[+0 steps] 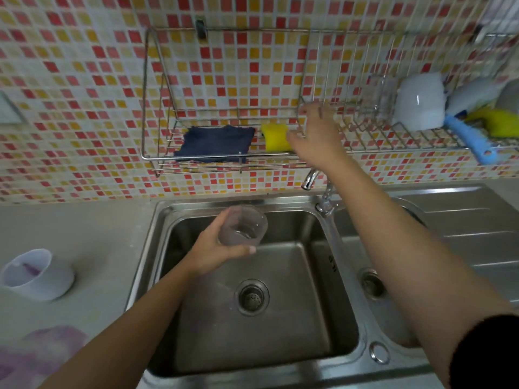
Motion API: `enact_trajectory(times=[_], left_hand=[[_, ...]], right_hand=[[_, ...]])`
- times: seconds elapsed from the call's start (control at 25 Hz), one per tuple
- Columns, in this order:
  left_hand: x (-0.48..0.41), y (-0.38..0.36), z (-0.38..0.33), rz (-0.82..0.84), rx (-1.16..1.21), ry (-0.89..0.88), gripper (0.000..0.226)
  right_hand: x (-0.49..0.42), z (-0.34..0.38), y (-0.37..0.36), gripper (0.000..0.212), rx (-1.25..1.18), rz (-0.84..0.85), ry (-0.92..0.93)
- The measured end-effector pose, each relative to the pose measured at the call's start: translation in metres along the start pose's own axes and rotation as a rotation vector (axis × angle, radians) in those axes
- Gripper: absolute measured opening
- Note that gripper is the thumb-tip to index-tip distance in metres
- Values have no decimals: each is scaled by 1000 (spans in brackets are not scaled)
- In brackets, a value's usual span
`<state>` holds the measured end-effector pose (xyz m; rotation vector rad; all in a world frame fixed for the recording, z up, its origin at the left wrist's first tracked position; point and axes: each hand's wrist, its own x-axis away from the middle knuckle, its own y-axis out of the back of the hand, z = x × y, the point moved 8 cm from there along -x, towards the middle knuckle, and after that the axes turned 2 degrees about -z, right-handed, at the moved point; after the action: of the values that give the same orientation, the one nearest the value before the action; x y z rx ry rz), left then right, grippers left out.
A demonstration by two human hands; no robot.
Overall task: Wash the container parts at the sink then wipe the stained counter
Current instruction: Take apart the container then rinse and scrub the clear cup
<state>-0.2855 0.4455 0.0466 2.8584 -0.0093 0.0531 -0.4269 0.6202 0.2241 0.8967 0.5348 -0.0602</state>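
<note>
Beneath the left fingers (223,220), sink (303,318): steel double basin; its big bowl with the round drain lies under them, the smaller bowl under the right forearm
Counter (98,226): pale grey, stretching away to the left of the left fingers
Wire rack (356,127): fixed to the mosaic-tiled wall, running behind and to both sides of the right fingers (295,137)
Dark blue cloth (214,143): lying in the rack, left of the right fingers, beyond the sponge
White container part (36,273): open side up on the counter, well left of the left fingers, purple smear inside
Purplish translucent piece (47,349): on the counter, nearer the person than the left fingers; too blurred to tell what it is
White mug (420,105): upturned in the rack, well right of the right fingers
Right hand (317,138): up at the rack, fingers loosely spread and holding nothing, the lowest tip at the sponge's right edge; blur hides whether it touches
Left hand (216,248): over the big bowl, fingers and thumb curled round the clear cup
Clear cup (243,227): gripped within the left fingers, above the big bowl and apart from its floor
Yellow sponge (273,137): standing in the rack, between the right fingers and the cloth
Tap (309,179): at the sink's back rim, below the right fingers
</note>
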Motion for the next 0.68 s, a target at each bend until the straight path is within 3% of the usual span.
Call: enact_trajectory(times=[0.08, 0.24, 0.32, 0.4, 0.52, 0.68], left_hand=[[7, 9, -4, -7, 43, -4, 82], [18, 17, -1, 36, 48, 4, 78], [21, 19, -2, 59, 38, 8, 79], [21, 22, -3, 67, 35, 1, 81], [21, 27, -8, 76, 33, -24, 87], [22, 29, -15, 69, -83, -98, 93]], right_hand=[[-16, -3, -37, 71, 95, 319, -146], [-27, 3, -70, 83, 203, 503, -136], [-30, 2, -68, 74, 252, 455, -132], [-31, 12, -48, 65, 174, 270, -90], [4, 44, -3, 64, -51, 16, 158], [112, 53, 13, 65, -37, 132, 402]])
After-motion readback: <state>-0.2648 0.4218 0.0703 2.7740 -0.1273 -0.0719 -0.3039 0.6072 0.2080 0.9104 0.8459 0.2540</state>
